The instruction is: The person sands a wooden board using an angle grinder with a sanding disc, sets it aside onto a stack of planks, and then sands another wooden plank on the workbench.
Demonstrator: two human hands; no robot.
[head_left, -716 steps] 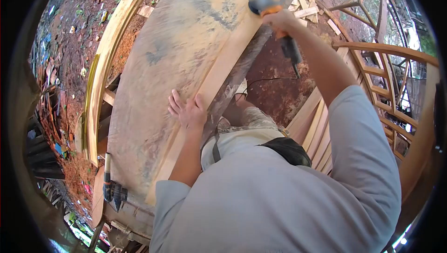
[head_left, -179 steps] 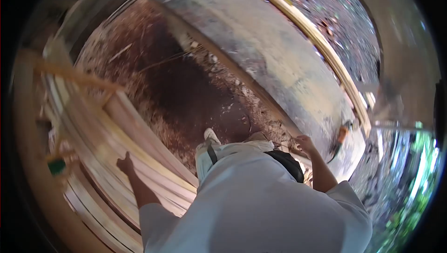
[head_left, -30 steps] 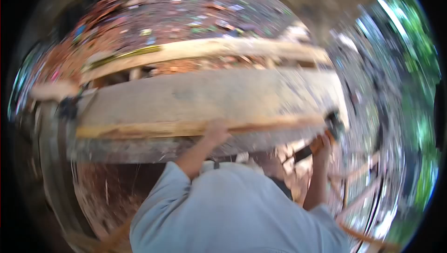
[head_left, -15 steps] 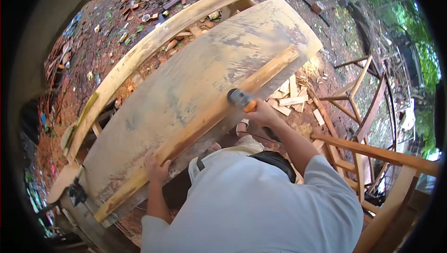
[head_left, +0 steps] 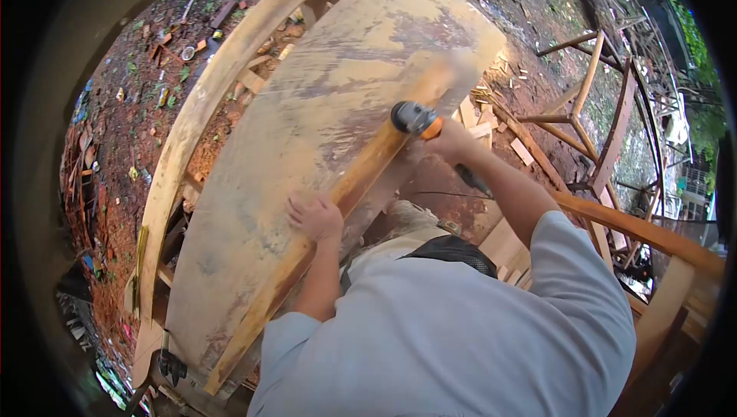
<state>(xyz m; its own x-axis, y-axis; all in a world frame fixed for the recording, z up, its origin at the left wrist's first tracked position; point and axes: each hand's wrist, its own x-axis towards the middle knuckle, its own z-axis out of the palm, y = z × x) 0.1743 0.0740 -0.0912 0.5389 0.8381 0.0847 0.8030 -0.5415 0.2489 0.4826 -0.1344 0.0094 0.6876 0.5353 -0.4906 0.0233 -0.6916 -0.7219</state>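
Note:
A long narrow strip of wood [head_left: 367, 162] lies along the near edge of a wide, dusty tabletop [head_left: 284, 125]. My right hand [head_left: 451, 141] is wrapped round an angle grinder [head_left: 415, 118] with a grey head and an orange body. The grinder's head rests at the strip's upper half, and its disc is mostly hidden beneath. Lower down, my left hand [head_left: 315, 216] lies with fingers spread on the tabletop, beside the strip. Pale dust blurs the strip's far end.
A curved wooden plank [head_left: 192, 102] runs along the tabletop's far side. Wood offcuts [head_left: 480, 119] lie on the ground to the right, near wooden frames [head_left: 576, 118]. A black clamp [head_left: 170, 363] sits at the lower left corner. An orange-brown rail [head_left: 637, 231] stands at right.
My left hand has moved up along the strip, from gripping its edge to lying on the tabletop. The grinder stays in my right hand, further up in view. The whole view has shifted and turned.

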